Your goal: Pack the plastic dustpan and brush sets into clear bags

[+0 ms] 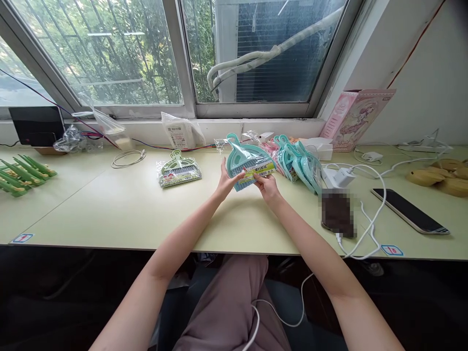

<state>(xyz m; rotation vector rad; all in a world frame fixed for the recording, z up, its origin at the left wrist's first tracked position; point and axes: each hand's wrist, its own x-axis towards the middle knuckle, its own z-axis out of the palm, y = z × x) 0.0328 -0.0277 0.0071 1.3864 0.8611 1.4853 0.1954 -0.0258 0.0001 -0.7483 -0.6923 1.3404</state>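
Observation:
Between my two hands, above the table, is a teal mini dustpan and brush set (245, 158) in a clear plastic bag with a yellow-green label. My left hand (226, 183) is closed on its left edge, thumb across the front. On the lower right side, my right hand (268, 187) grips it by the label. A green bagged dustpan set (179, 170) lies flat on the table to the left. Just right of my hands, several more teal dustpan sets (298, 161) are piled up, with pink ones (272, 150) partly hidden behind them.
A pale green table (120, 214) runs below the window. At right are a phone (409, 210), a blurred dark object (338, 213), white cables, a power strip and yellow-brown pieces (426, 176). A pink box (354, 119) stands behind. Green items (25, 175) lie far left.

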